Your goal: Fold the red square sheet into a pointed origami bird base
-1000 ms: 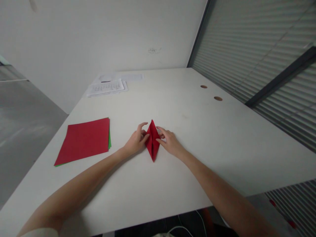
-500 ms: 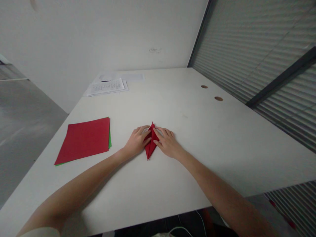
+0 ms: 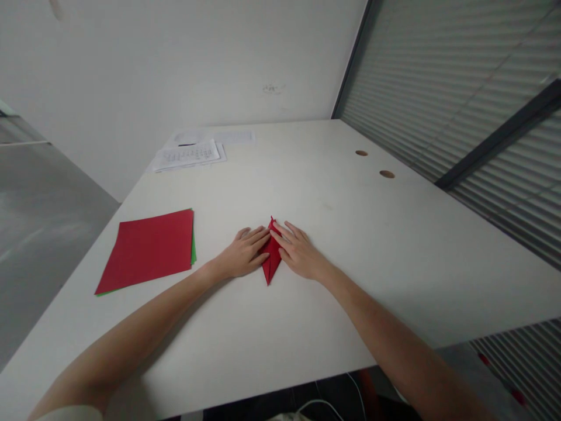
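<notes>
A folded red paper (image 3: 272, 263), narrow and diamond-shaped, lies on the white table with one point facing me. From the left side my left hand (image 3: 245, 252) rests flat on it, fingers stretched over its left half and the thumb lower down. My right hand (image 3: 300, 251) lies against the right side with its fingers spread, their tips touching the upper part of the paper. Both hands cover some of the folds, so the exact creases are hidden. A small tip of the paper sticks out above the fingers.
On the left of the table (image 3: 350, 234) is a stack of red sheets (image 3: 149, 248) with a green sheet (image 3: 193, 251) peeking out beneath. Written papers (image 3: 188, 155) lie at the back left. Two round holes (image 3: 387, 174) are near the right edge, beside window blinds (image 3: 460, 88).
My left fingers have straightened and lie flatter over the paper. The right fingers have spread and shifted up its right side. The paper's lower point has turned slightly to the right.
</notes>
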Tool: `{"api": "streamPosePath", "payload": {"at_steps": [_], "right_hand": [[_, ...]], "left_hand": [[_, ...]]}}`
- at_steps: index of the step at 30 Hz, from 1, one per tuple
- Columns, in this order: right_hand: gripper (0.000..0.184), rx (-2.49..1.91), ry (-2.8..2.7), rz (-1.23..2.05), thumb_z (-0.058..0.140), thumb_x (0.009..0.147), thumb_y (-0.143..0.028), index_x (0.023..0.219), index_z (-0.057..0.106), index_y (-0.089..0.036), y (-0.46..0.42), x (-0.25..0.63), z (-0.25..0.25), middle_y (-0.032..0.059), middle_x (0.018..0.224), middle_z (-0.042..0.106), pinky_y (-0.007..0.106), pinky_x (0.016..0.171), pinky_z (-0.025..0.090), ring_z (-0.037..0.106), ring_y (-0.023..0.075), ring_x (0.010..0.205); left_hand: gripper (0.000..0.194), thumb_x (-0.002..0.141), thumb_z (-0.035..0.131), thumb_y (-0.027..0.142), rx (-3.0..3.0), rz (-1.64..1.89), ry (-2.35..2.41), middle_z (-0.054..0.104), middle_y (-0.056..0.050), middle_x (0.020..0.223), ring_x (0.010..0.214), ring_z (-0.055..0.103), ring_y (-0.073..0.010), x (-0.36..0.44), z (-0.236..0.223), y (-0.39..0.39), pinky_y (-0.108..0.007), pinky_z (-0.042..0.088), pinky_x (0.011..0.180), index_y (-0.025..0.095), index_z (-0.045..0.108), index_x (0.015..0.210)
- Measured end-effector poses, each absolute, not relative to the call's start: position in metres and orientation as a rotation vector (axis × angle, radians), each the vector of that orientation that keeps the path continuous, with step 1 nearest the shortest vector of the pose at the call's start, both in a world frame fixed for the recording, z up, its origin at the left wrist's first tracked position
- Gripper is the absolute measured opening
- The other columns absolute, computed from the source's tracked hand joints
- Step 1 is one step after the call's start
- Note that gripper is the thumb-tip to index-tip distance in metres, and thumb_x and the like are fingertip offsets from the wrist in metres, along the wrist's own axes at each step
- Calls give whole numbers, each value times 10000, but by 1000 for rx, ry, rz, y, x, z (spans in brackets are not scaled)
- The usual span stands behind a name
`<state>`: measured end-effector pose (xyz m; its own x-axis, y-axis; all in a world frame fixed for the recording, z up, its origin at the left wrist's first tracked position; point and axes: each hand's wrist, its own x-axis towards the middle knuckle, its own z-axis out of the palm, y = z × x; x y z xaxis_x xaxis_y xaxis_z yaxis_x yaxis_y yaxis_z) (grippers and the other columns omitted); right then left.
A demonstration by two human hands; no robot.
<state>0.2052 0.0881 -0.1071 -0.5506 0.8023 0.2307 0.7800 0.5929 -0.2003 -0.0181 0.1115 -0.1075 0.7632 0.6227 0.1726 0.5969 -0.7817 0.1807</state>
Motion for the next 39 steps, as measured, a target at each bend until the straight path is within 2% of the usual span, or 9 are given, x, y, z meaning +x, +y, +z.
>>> {"api": "streamPosePath", "payload": {"at_steps": [5, 7, 11, 16, 19, 24, 28, 33, 39], "right_hand": [[518, -1233, -2488, 147, 407, 935, -194, 1452, 419, -220, 87, 208, -103, 99, 1543, 345, 509, 1153, 274, 250, 289, 1432], [466, -1161, -2490, 177, 467, 936, -257, 1402, 484, -253, 86, 209, -100, 94, 1519, 366, 519, 1148, 275, 257, 292, 1423], [386, -1146, -2407, 258, 591, 896, -416, 1234, 612, -232, 87, 210, -97, 122, 1380, 476, 501, 1123, 314, 349, 296, 1346], [290, -1223, -2330, 255, 681, 837, -394, 1065, 669, -214, 91, 213, -100, 124, 1272, 512, 484, 1082, 352, 412, 294, 1255], [262, -1229, -2326, 259, 701, 820, -356, 1040, 668, -219, 92, 214, -103, 120, 1269, 498, 486, 1074, 357, 409, 294, 1246], [242, -1248, -2316, 285, 708, 810, -335, 1022, 664, -228, 91, 214, -101, 116, 1272, 473, 495, 1078, 352, 397, 297, 1246], [220, -1270, -2324, 293, 709, 807, -322, 1001, 667, -229, 90, 215, -100, 116, 1276, 457, 494, 1078, 346, 389, 301, 1249], [226, -1299, -2334, 293, 708, 807, -342, 998, 663, -230, 90, 216, -101, 120, 1274, 456, 503, 1071, 346, 391, 308, 1247], [232, -1324, -2351, 326, 687, 823, -379, 1014, 662, -251, 91, 217, -100, 113, 1283, 455, 520, 1067, 348, 388, 312, 1258]], "left_hand": [[430, 982, 380, 241, 2853, 380, 788, 432, -168, 1484, 1386, 392, -258, -17, -101, 109, -497, 291, 1144, 126, 452, 1390], [399, 965, 389, 179, 2859, 391, 694, 475, -154, 1448, 1371, 406, -247, -15, -99, 106, -487, 281, 1150, 143, 498, 1347], [327, 973, 424, 203, 2841, 463, 651, 568, -137, 1344, 1285, 478, -261, -12, -97, 102, -467, 366, 1080, 159, 575, 1260], [323, 977, 395, 166, 2767, 585, 560, 603, -158, 1276, 1181, 565, -227, -11, -97, 104, -403, 442, 1012, 138, 597, 1228], [325, 982, 444, 266, 2729, 561, 517, 592, -174, 1301, 1194, 566, -249, -13, -95, 106, -405, 453, 1018, 124, 595, 1232], [499, 917, 571, 445, 2682, 533, 490, 577, -177, 1323, 1211, 554, -293, -15, -94, 106, -480, 432, 1035, 156, 503, 1318], [565, 886, 611, 477, 2629, 533, 521, 607, -157, 1262, 1137, 585, -275, -16, -95, 105, -483, 439, 1015, 174, 441, 1332], [598, 857, 634, 522, 2668, 511, 440, 552, -169, 1344, 1236, 524, -288, -18, -95, 107, -485, 408, 1054, 188, 465, 1323], [703, 783, 702, 549, 2652, 493, 425, 536, -194, 1367, 1250, 522, -314, -20, -97, 110, -508, 418, 1049, 193, 477, 1345]]}}
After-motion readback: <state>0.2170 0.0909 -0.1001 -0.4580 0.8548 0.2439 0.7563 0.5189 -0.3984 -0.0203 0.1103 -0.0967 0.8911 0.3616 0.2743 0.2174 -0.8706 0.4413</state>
